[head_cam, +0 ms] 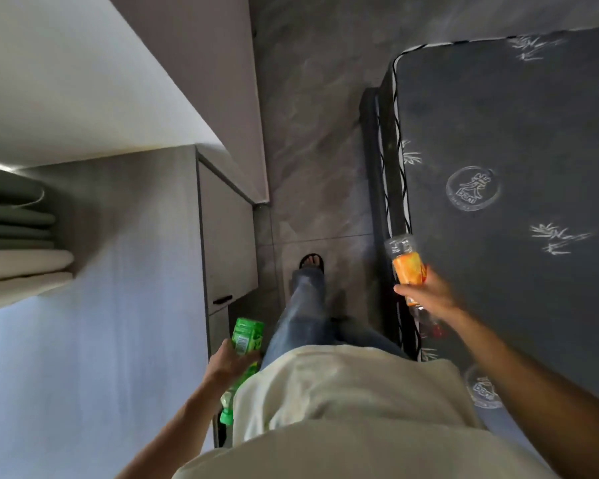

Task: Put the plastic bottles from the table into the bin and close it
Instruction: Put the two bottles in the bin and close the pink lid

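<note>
My left hand [227,363] grips a green plastic bottle [244,337] low beside my left hip, with its green cap pointing down and back. My right hand [426,292] holds a clear plastic bottle with an orange label [407,264] out to the right, at the edge of the mattress; its red cap end points down behind my wrist. Both bottles are carried base forward. Neither a bin nor a table shows in this view.
I stand in a narrow aisle of grey marbled floor [312,140]. A grey cabinet with drawers [227,229] and a shelf of folded bedding [18,236] lie on the left. A dark mattress on a black frame [498,167] fills the right.
</note>
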Motion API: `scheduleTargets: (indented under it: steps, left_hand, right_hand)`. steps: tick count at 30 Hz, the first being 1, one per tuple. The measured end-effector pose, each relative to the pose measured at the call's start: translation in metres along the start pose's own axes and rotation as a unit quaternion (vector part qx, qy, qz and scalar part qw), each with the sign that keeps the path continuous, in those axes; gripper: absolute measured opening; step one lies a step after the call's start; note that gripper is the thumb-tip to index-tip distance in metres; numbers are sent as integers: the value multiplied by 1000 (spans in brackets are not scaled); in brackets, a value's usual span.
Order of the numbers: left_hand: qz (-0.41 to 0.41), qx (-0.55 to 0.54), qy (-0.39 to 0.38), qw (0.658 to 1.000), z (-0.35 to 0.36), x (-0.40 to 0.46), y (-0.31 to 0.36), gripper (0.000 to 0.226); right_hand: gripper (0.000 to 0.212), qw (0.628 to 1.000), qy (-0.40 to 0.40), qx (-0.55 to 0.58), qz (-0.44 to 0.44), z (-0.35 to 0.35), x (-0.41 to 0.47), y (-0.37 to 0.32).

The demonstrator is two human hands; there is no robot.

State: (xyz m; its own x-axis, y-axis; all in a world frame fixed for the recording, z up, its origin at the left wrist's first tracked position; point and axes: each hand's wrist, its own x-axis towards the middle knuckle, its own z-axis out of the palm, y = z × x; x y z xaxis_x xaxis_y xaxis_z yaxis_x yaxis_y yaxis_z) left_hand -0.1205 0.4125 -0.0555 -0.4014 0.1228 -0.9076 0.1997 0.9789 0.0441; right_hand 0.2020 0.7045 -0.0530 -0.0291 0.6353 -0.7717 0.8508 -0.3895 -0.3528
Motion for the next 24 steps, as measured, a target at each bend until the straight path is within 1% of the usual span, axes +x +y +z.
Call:
scheduleTargets:
  steps: [2,5,7,10,12,15,17,19,20,22,24]
  left_hand:
    - [16,7,6,1000,-25,14,47,54]
    - [54,-2,22,998,-61,37,124,61]
    - [89,-10,19,996,-84,49,175,63]
    - [124,-14,23,992,-116,66,256,58]
    - [148,-22,34,988,-133,75,308,53]
    - [164,-33,36,985,-156,91,370,44]
    - [164,-39,38,985,-169,98,401,42]
    - [155,-37,47,986,-180,103,422,46]
    - [146,-32,53,987,-184,104,430,50]
    - [124,-23,65,990,-191,112,440,56]
    - [95,-20,60,993,-198,120,445,62]
  right_hand:
    - [41,1000,-9,19,22,-8,9,-7]
    - [34,997,-23,41,61,-26,22,-17]
    - [29,996,-17,37,79,-36,27,-19]
    - [21,995,6,44,87,-53,39,-24]
    - [20,995,-8,49,87,-66,53,-25]
    - [26,994,-21,31,98,-91,82,-40]
    - [30,993,-16,29,112,-113,110,-57]
    - [33,993,-32,9,117,-134,141,-77]
    - [33,993,-38,-9,111,-144,156,-92]
    - [40,994,-37,-22,98,-164,186,-126]
    - [38,997,-31,-18,64,-185,221,-167]
